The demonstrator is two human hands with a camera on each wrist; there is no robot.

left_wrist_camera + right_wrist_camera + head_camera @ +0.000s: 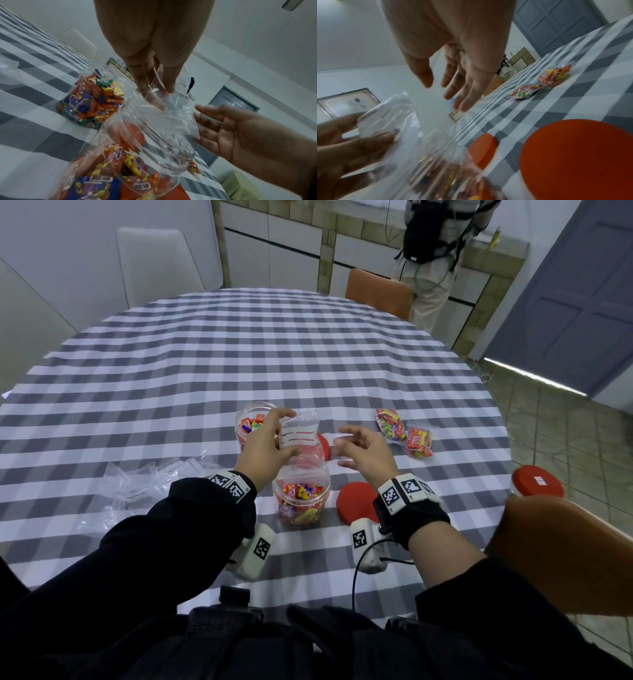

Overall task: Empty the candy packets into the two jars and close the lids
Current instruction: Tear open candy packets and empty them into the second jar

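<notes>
I see my left hand (pixel 265 445) pinching an empty clear packet (pixel 298 431), thumb on one side and fingers (pixel 145 83) on the other, holding it mouth-down over the near jar (pixel 301 501). That jar stands open on the tabletop (pixel 239 347) and is partly filled with bright wrapped candy. The packet's lower edge looks to reach the jar's mouth, though the blur in the left wrist view keeps me from being sure it touches.

My right hand (pixel 364 451) hovers just beside the packet, fingers (pixel 467 92) spread and relaxed, holding nothing.

The far jar (pixel 251 424) sits just behind my left hand, also open and holding candy. Two red lids lie loose on the cloth: one (pixel 356 505) just right of the near jar, under my right wrist, the other (pixel 323 445) behind the near jar, half hidden by the packet. Two full packets (pixel 388 422) (pixel 419 443) lie side by side to the right, well apart from both jars. A heap of emptied bags (pixel 144 484) lies to the left, beside my left forearm. A third jar with a red lid (pixel 537 481) stands at the right edge of the tabletop.
</notes>
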